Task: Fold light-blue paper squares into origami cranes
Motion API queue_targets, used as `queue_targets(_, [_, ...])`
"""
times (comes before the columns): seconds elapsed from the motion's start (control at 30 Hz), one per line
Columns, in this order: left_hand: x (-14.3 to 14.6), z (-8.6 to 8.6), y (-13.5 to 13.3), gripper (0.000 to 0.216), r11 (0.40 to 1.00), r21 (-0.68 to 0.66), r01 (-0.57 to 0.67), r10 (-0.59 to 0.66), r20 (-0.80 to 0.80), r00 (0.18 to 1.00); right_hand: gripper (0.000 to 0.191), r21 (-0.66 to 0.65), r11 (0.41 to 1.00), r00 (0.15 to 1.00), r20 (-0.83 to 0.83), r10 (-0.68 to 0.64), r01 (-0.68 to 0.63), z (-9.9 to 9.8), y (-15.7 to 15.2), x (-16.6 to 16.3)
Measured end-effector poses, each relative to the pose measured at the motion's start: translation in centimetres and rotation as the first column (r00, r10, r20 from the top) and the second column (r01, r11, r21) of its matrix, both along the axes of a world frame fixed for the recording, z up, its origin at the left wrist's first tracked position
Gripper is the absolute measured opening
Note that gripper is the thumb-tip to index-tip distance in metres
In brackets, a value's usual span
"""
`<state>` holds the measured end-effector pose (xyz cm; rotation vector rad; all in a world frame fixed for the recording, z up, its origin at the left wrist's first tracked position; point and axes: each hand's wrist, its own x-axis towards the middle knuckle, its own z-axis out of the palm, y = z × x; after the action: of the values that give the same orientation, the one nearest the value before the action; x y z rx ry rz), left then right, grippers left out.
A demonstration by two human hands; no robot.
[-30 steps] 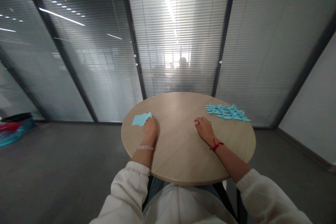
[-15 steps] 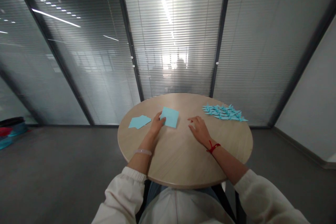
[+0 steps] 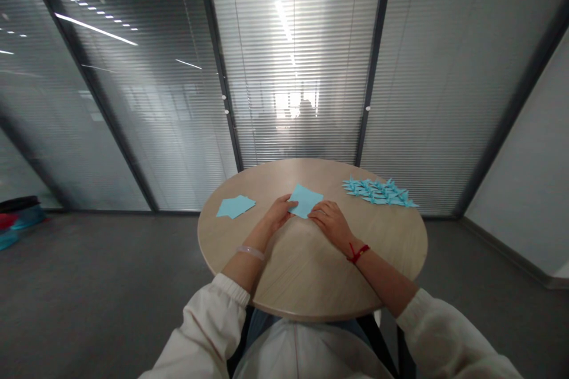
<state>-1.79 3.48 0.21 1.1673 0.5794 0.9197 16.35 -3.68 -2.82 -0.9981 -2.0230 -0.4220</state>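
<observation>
Held paper [image 3: 306, 199]: corner toward tabletop's [image 3: 306, 275] far edge, sides near-equal
Paper look: light blue, flat
Left grip [image 3: 280, 213]: pinched on paper
Right grip [image 3: 331, 222]: at near corner, closure unclear

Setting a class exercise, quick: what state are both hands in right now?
Left hand: closed, holding a blue paper square.
Right hand: at the square's near right edge; whether it grips cannot be told.
</observation>
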Motion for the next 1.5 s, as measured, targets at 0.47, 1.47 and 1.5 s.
queue_targets(0.47, [1.4,-1.5,-2.1,0.046,0.950,0.075,0.303,-0.287,-0.168,0.943,0.029,-0.187,0.982,0.857,-0.504,-0.109,0.015,-0.1,0.7,0.8])
queue_targets(1.47, [2.1,-2.5,-1.5,0.033,0.944,0.309,0.112,0.013,-0.376,0.926,0.034,-0.339,0.846,0.457,-0.880,-0.130,-0.412,-0.6,2.1,1.2])
queue_targets(1.5, [2.1,-2.5,-1.6,0.034,0.943,0.314,0.110,0.022,-0.389,0.921,0.034,-0.336,0.846,0.451,-0.883,-0.130,-0.414,-0.6,2.1,1.2])
